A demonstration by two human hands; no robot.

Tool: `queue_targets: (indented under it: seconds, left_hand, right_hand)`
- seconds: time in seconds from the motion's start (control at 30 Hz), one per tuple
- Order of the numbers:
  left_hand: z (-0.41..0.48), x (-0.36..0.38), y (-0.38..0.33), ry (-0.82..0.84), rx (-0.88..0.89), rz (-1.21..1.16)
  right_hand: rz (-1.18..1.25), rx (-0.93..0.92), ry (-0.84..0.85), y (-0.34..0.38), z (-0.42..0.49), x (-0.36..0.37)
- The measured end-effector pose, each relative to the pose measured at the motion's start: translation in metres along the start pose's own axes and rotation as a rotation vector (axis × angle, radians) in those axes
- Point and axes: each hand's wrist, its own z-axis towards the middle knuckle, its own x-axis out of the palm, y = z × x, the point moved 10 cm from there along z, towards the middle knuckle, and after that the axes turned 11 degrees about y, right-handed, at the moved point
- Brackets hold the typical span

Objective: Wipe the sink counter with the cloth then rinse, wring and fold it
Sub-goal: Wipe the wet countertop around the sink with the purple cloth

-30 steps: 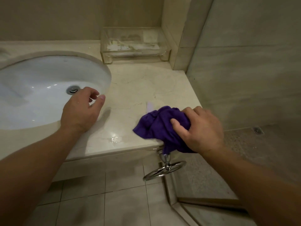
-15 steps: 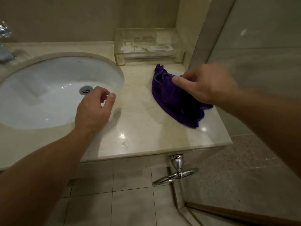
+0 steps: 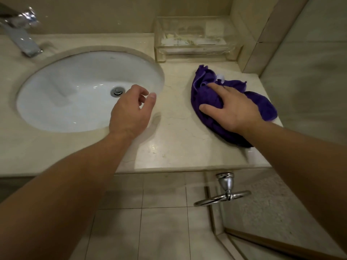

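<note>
A purple cloth (image 3: 262, 106) lies bunched on the beige marble counter (image 3: 178, 145), to the right of the white sink (image 3: 75, 94). My right hand (image 3: 232, 111) lies palm down on the cloth and presses it against the counter, index finger and thumb stretched out. The other fingertips are hidden in the folds. My left hand (image 3: 131, 113) hovers over the sink's right rim with loosely curled fingers and holds nothing.
A chrome faucet (image 3: 20, 38) stands at the back left. A clear plastic tray (image 3: 195, 42) sits against the back wall behind the cloth. A glass shower wall (image 3: 309, 81) bounds the counter on the right. A chrome towel ring (image 3: 223, 197) hangs under the counter's front edge.
My right hand carried the cloth from the counter's front edge to the back, then drew it back toward the middle and flattened onto it. The left hand stayed by the sink rim.
</note>
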Motion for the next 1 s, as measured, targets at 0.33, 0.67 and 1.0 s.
queue_targets:
  seconds: [0.33, 0.67, 1.0]
  left_hand:
    - [0.002, -0.012, 0.013, -0.086, -0.104, -0.188]
    - [0.002, -0.012, 0.021, -0.025, -0.147, -0.236]
    - [-0.002, -0.018, 0.022, -0.091, -0.115, -0.256]
  right_hand:
    - [-0.111, -0.255, 0.071, 0.096, -0.05, 0.045]
    - [-0.083, -0.39, 0.094, 0.153, -0.077, 0.081]
    - [-0.068, -0.386, -0.004, 0.154, -0.081, 0.08]
